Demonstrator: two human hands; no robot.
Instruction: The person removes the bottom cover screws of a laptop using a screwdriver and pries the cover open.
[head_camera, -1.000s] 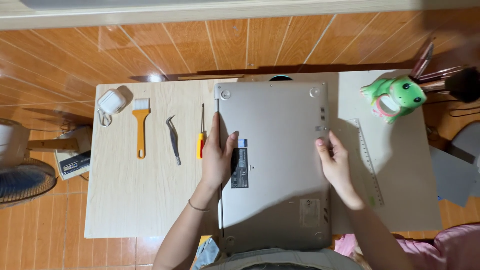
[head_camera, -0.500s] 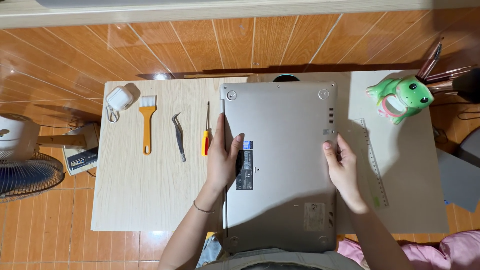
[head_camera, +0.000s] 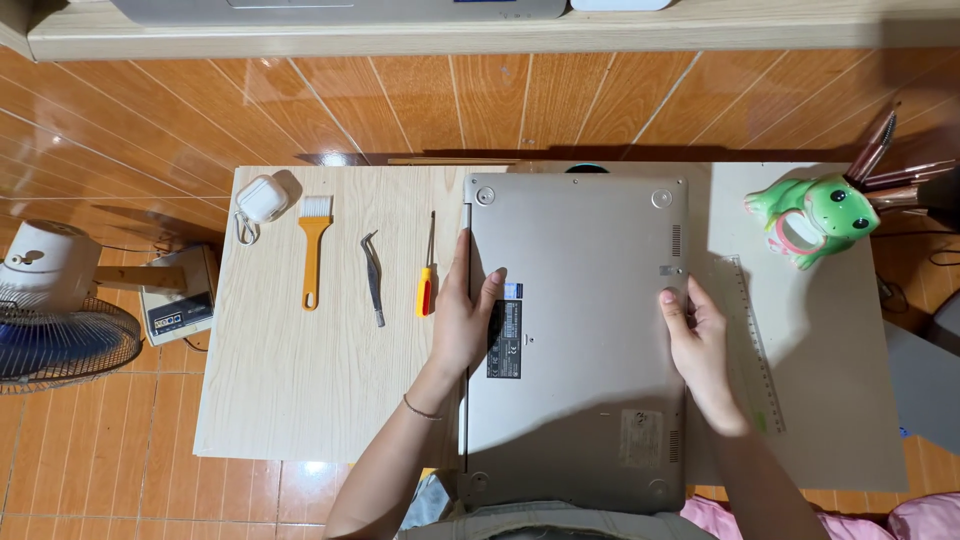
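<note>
A silver laptop (head_camera: 585, 240) lies bottom side up on a light wooden table (head_camera: 300, 400). My left hand (head_camera: 462, 315) grips its left edge, with the thumb and fingers curled onto the base near a dark label. My right hand (head_camera: 700, 345) holds the right edge, fingertips resting on the metal near a vent slot. Just left of my left hand lies a small screwdriver (head_camera: 427, 270) with a red and yellow handle.
Left of the screwdriver lie grey tweezers (head_camera: 373, 277), an orange-handled brush (head_camera: 313, 245) and a white earbud case (head_camera: 262, 198). A clear ruler (head_camera: 755, 340) lies right of the laptop, a green frog figure (head_camera: 810, 220) at the far right. A fan (head_camera: 50, 320) stands on the floor.
The view has shifted slightly. Both hands stay on the laptop's edges, and the laptop sits in much the same place on the table.
</note>
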